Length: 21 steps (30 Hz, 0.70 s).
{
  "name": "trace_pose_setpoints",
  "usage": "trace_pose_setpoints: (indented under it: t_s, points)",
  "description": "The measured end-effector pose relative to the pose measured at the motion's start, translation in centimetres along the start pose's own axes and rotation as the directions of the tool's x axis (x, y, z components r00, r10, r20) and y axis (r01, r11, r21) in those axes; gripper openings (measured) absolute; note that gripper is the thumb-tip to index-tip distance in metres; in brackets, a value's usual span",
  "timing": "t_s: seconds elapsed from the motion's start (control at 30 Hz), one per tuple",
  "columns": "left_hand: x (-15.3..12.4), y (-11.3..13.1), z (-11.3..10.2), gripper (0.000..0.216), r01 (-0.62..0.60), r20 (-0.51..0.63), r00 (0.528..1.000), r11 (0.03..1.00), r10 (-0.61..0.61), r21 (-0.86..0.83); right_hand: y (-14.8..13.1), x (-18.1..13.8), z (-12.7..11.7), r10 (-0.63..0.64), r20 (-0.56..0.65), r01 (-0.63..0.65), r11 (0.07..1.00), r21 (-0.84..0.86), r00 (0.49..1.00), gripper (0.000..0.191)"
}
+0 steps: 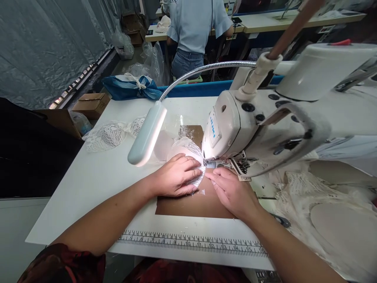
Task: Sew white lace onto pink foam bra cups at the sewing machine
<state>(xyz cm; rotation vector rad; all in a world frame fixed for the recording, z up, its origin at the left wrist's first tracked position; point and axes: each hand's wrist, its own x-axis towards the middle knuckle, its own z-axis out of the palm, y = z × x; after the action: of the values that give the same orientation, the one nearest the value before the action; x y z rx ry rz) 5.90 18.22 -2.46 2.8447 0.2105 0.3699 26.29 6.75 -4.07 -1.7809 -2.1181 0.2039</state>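
Note:
A white lace bra cup (187, 149) lies under the head of a white sewing machine (226, 122), its edge at the needle. My left hand (179, 175) rests on the cup, fingers spread and pressing it down to the left of the needle. Just right of the cup's edge is my right hand (231, 190), its thumb and fingers drawn together close to the needle; what they pinch, if anything, is too small to see. Beneath both hands is a brown sheet (194, 206) on the white table (97, 188). More white lace (107, 135) trails to the left.
A lamp (149, 133) on a bendable metal arm hangs over the table's left half. Cream lace pieces (330, 212) are heaped at right. A printed ruler (191, 243) runs along the front edge. Beyond a blue cloth bundle (132, 87), a person (191, 35) sits facing away.

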Motion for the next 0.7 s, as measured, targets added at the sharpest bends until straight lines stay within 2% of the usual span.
trace_pose_setpoints:
  t_s: [0.17,0.23,0.33,0.47,0.7]
  points:
    - [-0.1,0.1,0.1,0.026,0.070,0.017,0.997,0.997,-0.070,0.035,0.2,-0.2,0.3,-0.015,0.013,0.015,1.000,0.016,1.000,0.037]
    - [-0.1,0.2,0.2,0.028,0.114,0.015,0.993,0.992,-0.115,0.046,0.2,-0.3,0.4,-0.008,0.009,0.008,1.000,0.019,1.000,0.037]
    - [0.0,0.3,-0.1,0.027,0.152,0.010,0.988,0.988,-0.151,-0.042,0.2,-0.4,0.3,0.005,0.006,-0.005,1.000,0.017,1.000,0.039]
    - [0.2,0.3,-0.7,0.026,0.196,0.058,0.980,0.971,-0.189,-0.136,0.0,-0.3,0.1,0.028,-0.022,-0.029,0.999,-0.030,0.999,0.040]
    - [0.5,0.2,-1.2,0.028,0.235,0.121,0.968,0.960,-0.218,-0.154,-0.1,-0.1,0.2,-0.010,-0.040,0.011,1.000,0.006,0.999,0.038]
